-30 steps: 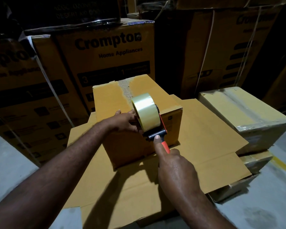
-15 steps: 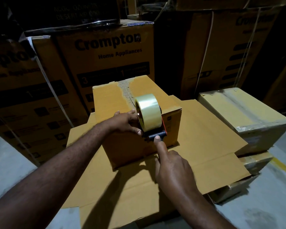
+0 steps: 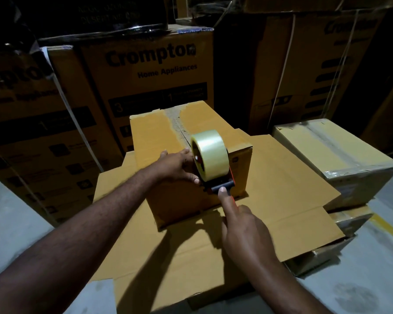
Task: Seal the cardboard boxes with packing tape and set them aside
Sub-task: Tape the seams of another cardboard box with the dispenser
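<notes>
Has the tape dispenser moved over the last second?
Yes, slightly: the tape dispenser slid rightward along the near edge of the box, toward its right corner.

Just the one view here: a wide-angle cam on the person's head, tilted forward and down. It sits close in, with the left forearm and right forearm coming up from the bottom edge toward the small cardboard box mid-frame. The floor shows at both lower corners, and stacked cartons fill the top, slightly bowed by the lens.
</notes>
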A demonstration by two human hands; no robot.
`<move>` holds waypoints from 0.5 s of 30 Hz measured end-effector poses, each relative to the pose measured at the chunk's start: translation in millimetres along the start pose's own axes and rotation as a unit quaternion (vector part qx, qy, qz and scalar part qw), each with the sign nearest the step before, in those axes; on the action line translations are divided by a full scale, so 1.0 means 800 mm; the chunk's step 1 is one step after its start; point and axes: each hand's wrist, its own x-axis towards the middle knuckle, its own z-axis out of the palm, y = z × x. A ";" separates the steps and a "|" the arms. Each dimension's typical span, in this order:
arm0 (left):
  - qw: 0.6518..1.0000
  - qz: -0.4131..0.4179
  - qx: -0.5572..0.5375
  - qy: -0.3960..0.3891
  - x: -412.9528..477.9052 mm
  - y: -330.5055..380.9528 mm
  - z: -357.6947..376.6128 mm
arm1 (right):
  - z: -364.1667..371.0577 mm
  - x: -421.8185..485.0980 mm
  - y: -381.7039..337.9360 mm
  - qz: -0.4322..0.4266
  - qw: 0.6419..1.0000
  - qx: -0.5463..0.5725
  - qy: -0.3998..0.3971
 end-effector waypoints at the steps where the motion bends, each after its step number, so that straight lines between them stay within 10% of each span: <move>1: 1.000 -0.009 0.010 0.020 -0.003 0.002 0.002 | -0.005 0.001 0.002 -0.008 1.000 -0.028 -0.010; 15: 0.994 0.096 0.038 -0.028 0.003 -0.014 -0.018 | -0.022 0.005 -0.024 0.095 0.995 -0.016 -0.008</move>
